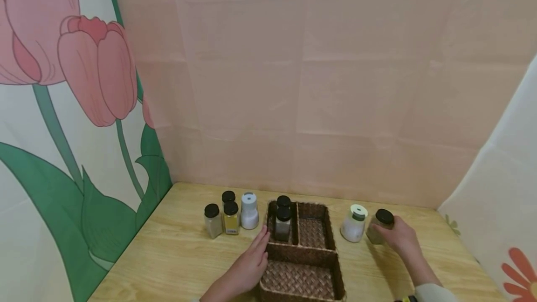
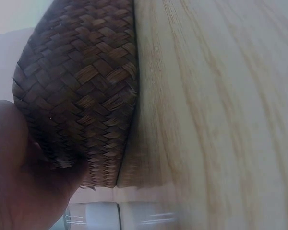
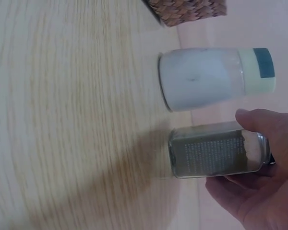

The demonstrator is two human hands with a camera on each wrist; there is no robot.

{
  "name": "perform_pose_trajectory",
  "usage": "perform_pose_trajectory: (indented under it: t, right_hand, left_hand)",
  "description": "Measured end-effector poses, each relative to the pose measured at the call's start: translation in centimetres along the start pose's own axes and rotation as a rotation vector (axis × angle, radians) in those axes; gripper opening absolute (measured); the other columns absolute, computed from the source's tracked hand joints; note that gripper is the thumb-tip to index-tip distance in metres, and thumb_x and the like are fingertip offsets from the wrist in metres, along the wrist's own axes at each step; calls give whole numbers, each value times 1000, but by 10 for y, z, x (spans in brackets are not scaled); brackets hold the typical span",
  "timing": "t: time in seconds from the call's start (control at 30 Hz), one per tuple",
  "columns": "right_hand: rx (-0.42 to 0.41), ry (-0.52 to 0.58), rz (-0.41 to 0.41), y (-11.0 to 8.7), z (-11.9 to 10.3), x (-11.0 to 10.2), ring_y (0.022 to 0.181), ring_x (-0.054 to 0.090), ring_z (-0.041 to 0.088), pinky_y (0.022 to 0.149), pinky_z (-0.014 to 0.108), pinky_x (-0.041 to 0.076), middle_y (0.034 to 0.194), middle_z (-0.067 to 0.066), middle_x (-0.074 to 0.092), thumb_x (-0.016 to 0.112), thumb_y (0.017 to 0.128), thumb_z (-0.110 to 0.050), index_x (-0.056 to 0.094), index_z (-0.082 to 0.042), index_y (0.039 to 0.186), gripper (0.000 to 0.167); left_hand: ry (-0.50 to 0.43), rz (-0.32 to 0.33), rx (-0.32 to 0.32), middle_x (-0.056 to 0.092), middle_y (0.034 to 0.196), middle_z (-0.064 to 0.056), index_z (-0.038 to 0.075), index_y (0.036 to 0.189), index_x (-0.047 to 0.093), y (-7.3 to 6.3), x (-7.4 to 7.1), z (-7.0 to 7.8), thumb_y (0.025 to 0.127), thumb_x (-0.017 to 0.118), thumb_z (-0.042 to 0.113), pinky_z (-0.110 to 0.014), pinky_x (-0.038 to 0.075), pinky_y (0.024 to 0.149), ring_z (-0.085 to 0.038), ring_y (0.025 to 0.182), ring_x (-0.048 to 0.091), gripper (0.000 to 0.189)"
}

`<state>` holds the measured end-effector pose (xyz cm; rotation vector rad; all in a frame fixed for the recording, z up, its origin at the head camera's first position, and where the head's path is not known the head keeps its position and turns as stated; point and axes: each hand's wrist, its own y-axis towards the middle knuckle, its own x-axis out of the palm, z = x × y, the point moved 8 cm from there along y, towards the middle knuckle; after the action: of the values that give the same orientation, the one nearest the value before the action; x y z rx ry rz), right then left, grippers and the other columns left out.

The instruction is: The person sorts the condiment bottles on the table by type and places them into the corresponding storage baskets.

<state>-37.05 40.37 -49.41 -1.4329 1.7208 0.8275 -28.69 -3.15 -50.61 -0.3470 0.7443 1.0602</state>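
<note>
My right hand [image 1: 402, 239] grips a black-lidded clear spice jar [image 1: 375, 235] at the table's right, thumb on one side and fingers on the other. In the right wrist view, the jar [image 3: 209, 152] shows dark powder and small printed text, with its base close over the wood. Just left of it stands a white-filled shaker [image 1: 353, 229] with a pale green cap. My left hand [image 1: 251, 264] rests against the left side of a brown woven basket [image 1: 303, 249], fingers extended along the wall. Two black-lidded jars [image 1: 282, 230] stand in the basket's back left compartment.
Left of the basket stand several containers: a beige-filled jar [image 1: 213, 226], a yellow-filled jar [image 1: 231, 224], another black-lidded jar [image 1: 228, 196] behind, and a white shaker with a light blue cap [image 1: 249, 216]. A pink cloth backdrop [image 1: 302, 106] hangs behind the wooden table [image 1: 168, 255].
</note>
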Motion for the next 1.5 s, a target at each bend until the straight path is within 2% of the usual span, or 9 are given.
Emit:
perform_pose_trajectory:
  t: [0.27,0.57,0.9,1.13,1.5]
  right_hand:
    - [43,21,36,3,4,1,117,47,64,95,67,45,131,49,44,63,93,-60,39,23,132,95]
    - [44,49,114,-1,2,-9,112,52,62,89,66,48,128,46,51,67,93,-51,45,21,130,84]
    - [0,9,135,-11,-19,-28,106,55,62,81,64,51,122,46,55,66,93,-54,50,19,125,82]
    - [-23,-4,126,-20,-38,-43,108,54,61,80,64,51,127,44,54,62,93,-60,47,17,133,88]
    - [-39,-45,130,-34,-58,-58,106,56,61,77,61,51,125,44,55,64,93,-58,47,16,133,86]
  left_hand:
    - [5,-1,-4,11,170,-10,5,160,27,0,1,-2,111,39,21,-52,37,114,-29,152,25,53]
    - [12,14,4,13,170,-10,4,159,29,-3,0,4,110,40,19,-51,36,115,-30,152,26,53]
    - [25,18,2,12,170,-8,6,160,28,-2,-4,6,110,40,20,-52,35,115,-29,151,27,53]
    - [24,23,18,13,170,-11,4,159,28,-1,-6,6,110,39,20,-53,36,114,-31,151,27,53]
    - [3,9,-14,11,170,-7,6,160,28,-1,-1,0,110,39,21,-52,35,116,-28,152,24,53]
